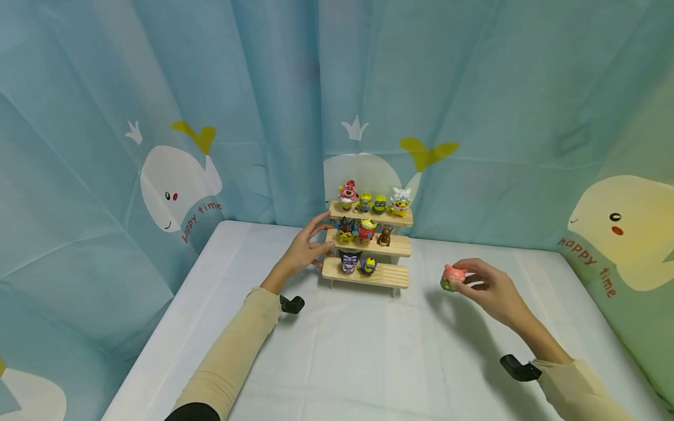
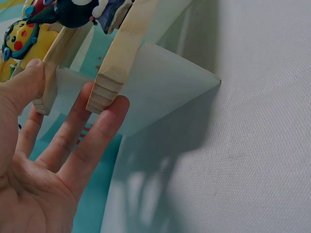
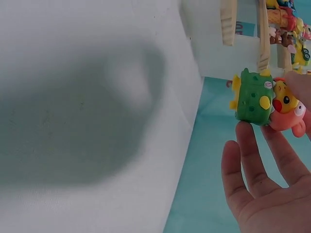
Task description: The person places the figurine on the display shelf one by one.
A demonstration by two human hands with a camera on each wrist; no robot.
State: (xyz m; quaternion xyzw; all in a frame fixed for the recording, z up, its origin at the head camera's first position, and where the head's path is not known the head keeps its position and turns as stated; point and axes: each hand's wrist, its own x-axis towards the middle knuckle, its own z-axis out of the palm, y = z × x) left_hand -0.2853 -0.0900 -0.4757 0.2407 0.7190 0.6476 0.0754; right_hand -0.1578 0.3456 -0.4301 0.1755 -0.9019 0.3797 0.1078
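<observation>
A three-tier wooden display shelf [image 1: 365, 272] stands at the table's back, with small toy figurines on every tier. My left hand [image 1: 305, 248] holds the shelf's left end. In the left wrist view its thumb [image 2: 31, 80] rests on one plank, and fingertips [image 2: 116, 107] touch the end of the plank beside it. Right of the shelf, my right hand [image 1: 492, 289] pinches a figurine [image 1: 453, 276] above the table. This toy has a pink hood, a yellow face with red cheeks and a green body [image 3: 253, 97]. Some of its pink hood is hidden behind my thumb.
Four-legged room is bounded by a blue curtain [image 1: 274, 88] with whale prints behind the white table [image 1: 400, 356]. The top tier bears a pink bear-like figurine [image 1: 348, 194] and a white-hooded one [image 1: 401, 202]. A purple-and-black figurine [image 1: 348, 262] sits on the bottom tier.
</observation>
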